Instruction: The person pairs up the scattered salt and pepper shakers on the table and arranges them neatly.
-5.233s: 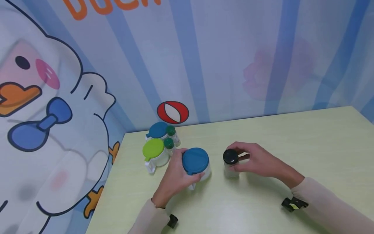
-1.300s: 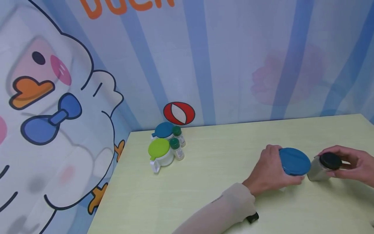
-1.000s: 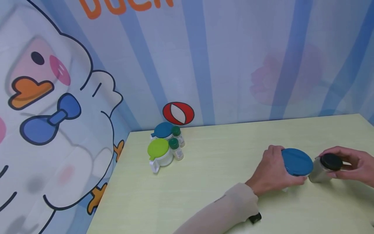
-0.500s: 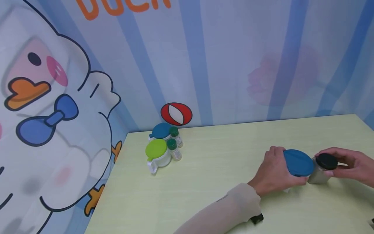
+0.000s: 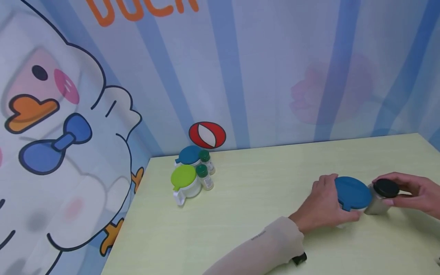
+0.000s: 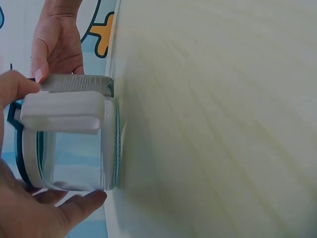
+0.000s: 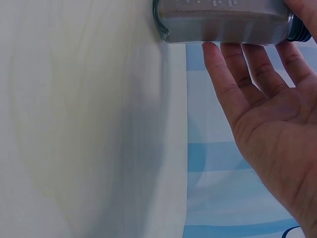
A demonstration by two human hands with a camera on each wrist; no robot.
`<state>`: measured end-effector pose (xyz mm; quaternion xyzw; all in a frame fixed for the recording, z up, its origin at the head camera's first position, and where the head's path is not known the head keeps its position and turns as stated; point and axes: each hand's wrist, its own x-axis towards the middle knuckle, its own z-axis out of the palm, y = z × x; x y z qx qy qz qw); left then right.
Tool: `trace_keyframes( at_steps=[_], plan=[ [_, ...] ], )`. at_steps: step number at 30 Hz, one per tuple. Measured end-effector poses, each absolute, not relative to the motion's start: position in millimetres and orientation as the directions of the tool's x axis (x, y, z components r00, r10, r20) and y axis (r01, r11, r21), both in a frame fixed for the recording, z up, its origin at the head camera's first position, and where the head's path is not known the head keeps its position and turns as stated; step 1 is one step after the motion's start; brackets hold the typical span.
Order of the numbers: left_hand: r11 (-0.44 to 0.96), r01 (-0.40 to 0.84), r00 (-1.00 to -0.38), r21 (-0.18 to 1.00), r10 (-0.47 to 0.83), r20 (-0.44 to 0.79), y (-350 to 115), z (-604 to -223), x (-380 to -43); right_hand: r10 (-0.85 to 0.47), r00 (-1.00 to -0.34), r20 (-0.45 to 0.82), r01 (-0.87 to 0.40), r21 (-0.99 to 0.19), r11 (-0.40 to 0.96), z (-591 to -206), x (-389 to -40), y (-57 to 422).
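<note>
My left hand (image 5: 323, 206) grips a clear jar with a blue lid (image 5: 354, 193) and a white handle (image 6: 62, 110). In the left wrist view, fingers and thumb lie around its sides, and its base stands at the table surface. Right beside it is a pepper-type shaker bottle (image 7: 223, 25), with a black cap (image 5: 386, 188) and grey-brown powder inside. My right hand (image 5: 417, 194) holds this bottle near the cap between thumb and fingers. The jar partly overlaps the bottle in the head view.
At the table's back left stand a green-lidded jar (image 5: 185, 185), another blue-lidded jar (image 5: 190, 154) and two small green-capped bottles (image 5: 206, 179). A printed curtain (image 5: 261, 76) hangs behind the pale table (image 5: 240, 229).
Over five seconds both hands have carried the jar and bottle rightward across the table. Since half a second ago, the jar has settled more level, its lid tab now showing at the front.
</note>
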<state>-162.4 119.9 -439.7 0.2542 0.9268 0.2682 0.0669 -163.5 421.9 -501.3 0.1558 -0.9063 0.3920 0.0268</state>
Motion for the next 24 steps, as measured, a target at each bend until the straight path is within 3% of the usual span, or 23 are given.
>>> trace_keyframes(
  at_steps=[8,24],
  plan=[
    [0.661,0.387,-0.819,0.644,0.567,-0.090,110,-436,-164,-0.254,-0.957,0.142,-0.277,-0.713,0.644,-504,-166,425],
    [0.547,0.403,-0.775,0.734,0.630,-0.044,103,-443,-172,-0.285,-0.950,0.128,-0.283,-0.737,0.613,-473,-155,407]
  ],
)
